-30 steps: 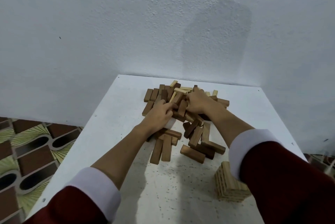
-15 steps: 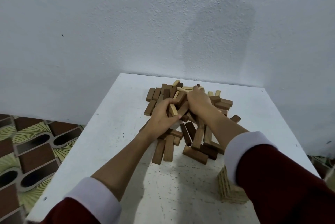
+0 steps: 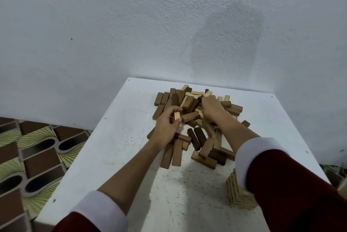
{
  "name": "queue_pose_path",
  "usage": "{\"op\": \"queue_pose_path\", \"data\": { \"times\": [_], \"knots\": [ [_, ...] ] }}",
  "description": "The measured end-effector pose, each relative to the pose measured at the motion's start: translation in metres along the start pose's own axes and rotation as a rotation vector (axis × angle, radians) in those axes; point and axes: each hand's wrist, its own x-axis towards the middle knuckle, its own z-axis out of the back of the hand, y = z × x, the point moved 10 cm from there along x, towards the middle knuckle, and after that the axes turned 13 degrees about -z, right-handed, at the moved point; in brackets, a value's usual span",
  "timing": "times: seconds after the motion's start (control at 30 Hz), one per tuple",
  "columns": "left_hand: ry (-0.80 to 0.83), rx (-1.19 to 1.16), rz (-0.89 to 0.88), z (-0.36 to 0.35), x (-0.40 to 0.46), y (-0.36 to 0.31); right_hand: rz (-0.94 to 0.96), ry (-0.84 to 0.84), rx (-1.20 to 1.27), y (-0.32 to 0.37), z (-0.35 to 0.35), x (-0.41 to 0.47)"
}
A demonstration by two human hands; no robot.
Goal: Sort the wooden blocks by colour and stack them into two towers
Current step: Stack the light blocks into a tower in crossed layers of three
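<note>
Here the left hand (image 3: 166, 125) fingers pinch a pale block (image 3: 177, 116); the right hand (image 3: 211, 107) fingers curl into the pile (image 3: 195, 119).

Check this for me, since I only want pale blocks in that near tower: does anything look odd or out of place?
Nothing stands out. The pale tower, partly hidden by the right sleeve, shows only light blocks, squarely stacked. The jumbled pile is unsorted, as expected. The left hand holds a pale block.

— Where is there room on the counter (image 3: 116, 156)?
— Its left side and near middle lie bare.
— And in the way?
— The block pile (image 3: 195, 119) at the far middle, the pale tower (image 3: 238, 194) near right.
</note>
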Motion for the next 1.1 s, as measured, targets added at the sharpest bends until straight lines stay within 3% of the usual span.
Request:
{"op": "queue_pose_path", "data": {
  "times": [0.3,0.47,0.67,0.83,1.1],
  "knots": [
    [0.052,0.022,0.105,-0.001,-0.007,0.002,-0.011,-0.046,0.124,-0.011,0.021,-0.009],
    [0.095,-0.023,0.064,-0.002,-0.01,-0.018,0.03,0.048,0.321,-0.001,0.056,-0.03],
    [0.03,-0.136,0.055,0.001,-0.031,-0.034,0.069,0.095,0.628,0.012,0.066,-0.089],
    [-0.029,-0.066,0.019,0.012,-0.068,-0.041,-0.003,0.075,0.834,0.003,0.029,-0.143],
    [0.114,0.002,0.046,0.0,-0.141,-0.02,-0.111,0.19,0.946,-0.012,-0.064,-0.198]
  ]
}}
